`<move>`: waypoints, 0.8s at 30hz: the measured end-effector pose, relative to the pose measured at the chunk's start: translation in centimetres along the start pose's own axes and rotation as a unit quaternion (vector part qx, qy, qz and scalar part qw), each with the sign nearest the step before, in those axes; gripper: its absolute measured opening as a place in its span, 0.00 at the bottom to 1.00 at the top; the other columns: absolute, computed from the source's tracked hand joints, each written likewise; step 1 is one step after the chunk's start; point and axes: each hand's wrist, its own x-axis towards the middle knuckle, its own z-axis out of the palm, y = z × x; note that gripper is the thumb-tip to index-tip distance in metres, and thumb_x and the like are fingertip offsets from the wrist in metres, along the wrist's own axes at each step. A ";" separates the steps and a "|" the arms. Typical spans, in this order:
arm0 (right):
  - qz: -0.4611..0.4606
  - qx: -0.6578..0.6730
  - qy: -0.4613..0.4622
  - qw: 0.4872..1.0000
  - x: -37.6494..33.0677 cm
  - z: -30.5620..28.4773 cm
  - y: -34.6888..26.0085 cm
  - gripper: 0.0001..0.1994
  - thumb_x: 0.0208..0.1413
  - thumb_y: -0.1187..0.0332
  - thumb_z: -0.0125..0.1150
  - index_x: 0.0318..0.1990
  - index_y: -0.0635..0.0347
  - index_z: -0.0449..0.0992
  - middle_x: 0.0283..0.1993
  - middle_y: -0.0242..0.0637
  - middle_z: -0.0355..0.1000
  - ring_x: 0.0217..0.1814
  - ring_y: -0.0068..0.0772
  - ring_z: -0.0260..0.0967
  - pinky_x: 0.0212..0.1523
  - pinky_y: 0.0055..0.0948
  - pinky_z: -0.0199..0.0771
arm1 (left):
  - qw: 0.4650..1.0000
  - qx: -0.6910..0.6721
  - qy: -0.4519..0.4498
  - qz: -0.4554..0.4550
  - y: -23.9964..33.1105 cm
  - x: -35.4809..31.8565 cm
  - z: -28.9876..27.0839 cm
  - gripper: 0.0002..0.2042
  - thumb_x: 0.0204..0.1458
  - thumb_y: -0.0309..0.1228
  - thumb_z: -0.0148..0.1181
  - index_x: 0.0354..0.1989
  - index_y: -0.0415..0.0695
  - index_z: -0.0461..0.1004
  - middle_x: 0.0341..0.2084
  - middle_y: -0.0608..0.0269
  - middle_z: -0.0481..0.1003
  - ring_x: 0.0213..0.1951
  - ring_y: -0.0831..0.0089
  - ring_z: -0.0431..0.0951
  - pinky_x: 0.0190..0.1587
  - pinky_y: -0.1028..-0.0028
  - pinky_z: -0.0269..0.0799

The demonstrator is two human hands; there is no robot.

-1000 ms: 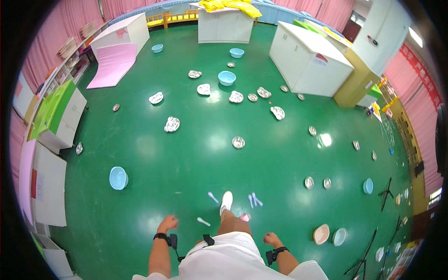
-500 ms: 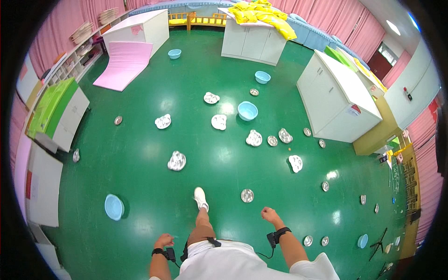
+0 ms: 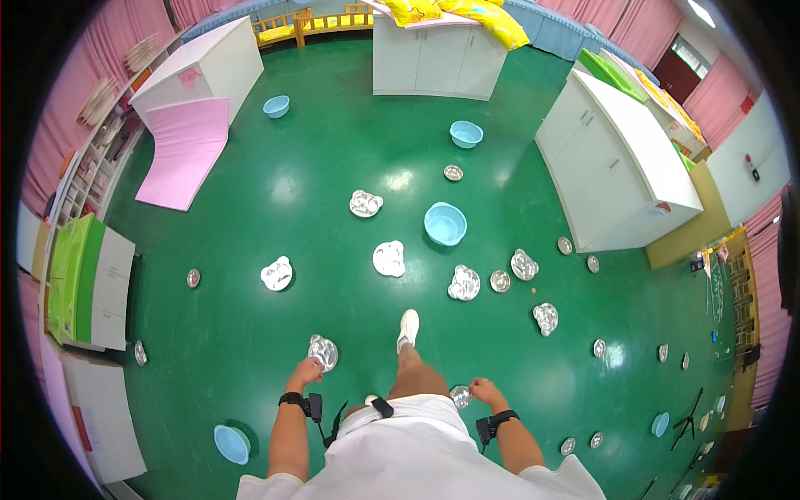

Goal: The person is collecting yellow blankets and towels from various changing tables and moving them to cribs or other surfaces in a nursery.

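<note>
the right hand [image 3: 483, 390] is hanging beside a metal bowl [image 3: 459, 397] lying near right, the left hand [image 3: 309, 371] overlapping in view a metal plate [image 3: 326, 353] near left; both are looking empty, fingers curling, though i cannot tell whether tips are meeting. the white shoe [image 3: 407, 328] is pointing at a farther plate [image 3: 388, 259], so a careless step could be sending it skidding over the glossy floor [image 3: 225, 333] toward the far blue basin [image 3: 446, 223].

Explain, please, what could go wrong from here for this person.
The metal tray appearing just beyond the left hand might get kicked. The round dish appearing beside the right hand could be stepped on. The shiny green floor could be slippery under the front white shoe.
</note>
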 end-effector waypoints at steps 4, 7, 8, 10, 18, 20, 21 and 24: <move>0.035 -0.018 -0.032 0.999 11.5 -4.8 -1.5 0.11 0.47 0.66 0.50 0.30 0.65 0.75 0.26 0.41 0.75 0.27 0.32 0.73 0.29 0.30 0.73 | 0.997 0.064 -0.024 -0.019 7.1 8.4 -3.1 0.12 0.47 0.33 0.52 0.31 0.35 0.74 0.24 0.53 0.77 0.24 0.69 0.78 0.29 0.70 0.73; 0.045 0.031 -0.059 0.997 18.4 -8.9 -5.9 0.11 0.47 0.67 0.49 0.30 0.66 0.74 0.26 0.41 0.74 0.25 0.32 0.73 0.28 0.29 0.73 | 0.996 -0.029 -0.074 -0.047 13.8 11.7 -6.0 0.11 0.49 0.32 0.53 0.32 0.36 0.72 0.22 0.55 0.76 0.23 0.68 0.77 0.27 0.71 0.73; 0.040 0.078 -0.071 0.994 20.7 -10.5 -8.1 0.11 0.47 0.67 0.49 0.30 0.66 0.74 0.25 0.41 0.74 0.26 0.32 0.73 0.28 0.29 0.73 | 0.997 -0.058 -0.030 -0.042 14.8 12.9 -7.0 0.10 0.50 0.32 0.53 0.33 0.35 0.72 0.22 0.55 0.75 0.23 0.68 0.77 0.26 0.71 0.73; 0.019 0.038 -0.065 0.997 25.6 -14.6 -13.5 0.10 0.47 0.68 0.50 0.30 0.66 0.74 0.25 0.40 0.74 0.26 0.32 0.73 0.29 0.29 0.73 | 0.996 -0.079 -0.006 -0.029 17.7 15.9 -9.5 0.10 0.50 0.31 0.53 0.33 0.35 0.71 0.22 0.54 0.75 0.23 0.68 0.77 0.26 0.71 0.73; -0.017 0.006 -0.019 1.000 43.2 -25.7 -37.9 0.09 0.45 0.66 0.52 0.27 0.64 0.74 0.25 0.41 0.74 0.26 0.31 0.72 0.31 0.29 0.71 | 0.992 -0.101 -0.022 -0.079 25.8 29.2 -22.3 0.09 0.51 0.31 0.51 0.35 0.37 0.70 0.24 0.58 0.75 0.24 0.71 0.76 0.27 0.73 0.72; -0.042 0.009 -0.005 0.999 46.8 -26.2 -41.2 0.10 0.43 0.66 0.53 0.27 0.64 0.74 0.24 0.40 0.74 0.26 0.32 0.72 0.30 0.30 0.70 | 0.992 -0.104 -0.019 -0.072 27.3 34.0 -26.6 0.10 0.50 0.32 0.53 0.34 0.37 0.70 0.24 0.57 0.75 0.23 0.71 0.76 0.26 0.72 0.70; -0.005 0.014 -0.017 1.000 48.2 -26.2 -42.7 0.10 0.43 0.66 0.53 0.28 0.64 0.75 0.24 0.40 0.74 0.25 0.33 0.72 0.30 0.30 0.71 | 0.992 -0.105 -0.010 -0.063 28.2 36.0 -28.8 0.10 0.50 0.32 0.53 0.34 0.37 0.70 0.24 0.58 0.76 0.23 0.71 0.76 0.26 0.72 0.70; -0.002 -0.069 -0.123 0.990 52.8 -25.9 -47.5 0.10 0.44 0.68 0.51 0.29 0.64 0.75 0.25 0.40 0.74 0.27 0.32 0.73 0.31 0.29 0.73 | 0.995 -0.091 0.008 -0.026 32.6 42.5 -36.4 0.10 0.50 0.32 0.52 0.33 0.37 0.70 0.24 0.58 0.76 0.24 0.70 0.77 0.29 0.71 0.71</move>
